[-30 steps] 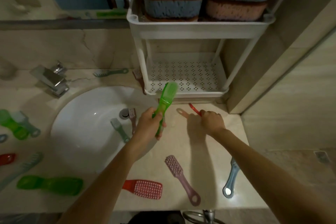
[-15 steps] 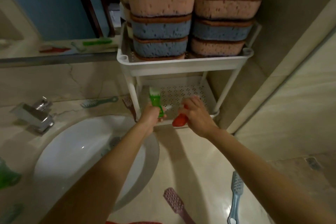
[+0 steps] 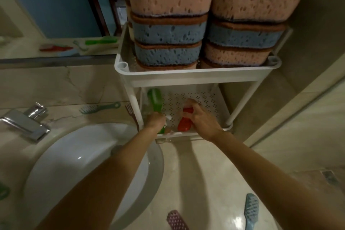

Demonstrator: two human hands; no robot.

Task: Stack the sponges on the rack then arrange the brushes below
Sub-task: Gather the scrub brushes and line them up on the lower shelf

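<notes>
Over the rack's lower shelf (image 3: 188, 99), left hand (image 3: 155, 120) grips green brush (image 3: 155, 100), right hand (image 3: 200, 117) red brush (image 3: 184, 124)

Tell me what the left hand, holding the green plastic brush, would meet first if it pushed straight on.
Probably the perforated white lower shelf or its back rim: the left hand aims the green plastic brush into that tier, with nothing visible ahead. Depth is unclear.
</notes>
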